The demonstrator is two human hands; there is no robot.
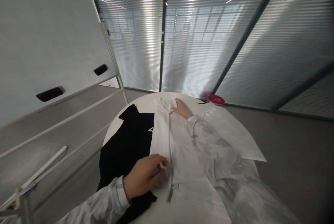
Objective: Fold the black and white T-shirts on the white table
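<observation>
A white shirt is spread over the round table, with a long strip of it folded over along the left side. At the far end of the cloth, my right hand has its thumb and fingers closed on a bit of the shirt. My left hand is over the near part of the folded strip, fingers curved and thumb apart, slightly blurred; nothing shows between them. Under the strip's left edge lies a black garment with a small white print, partly covered by the shirt and my left forearm.
The white table's rounded far edge faces a glass wall with blinds. A red basket is at the far right edge. To the left stand a whiteboard and its pale metal frame.
</observation>
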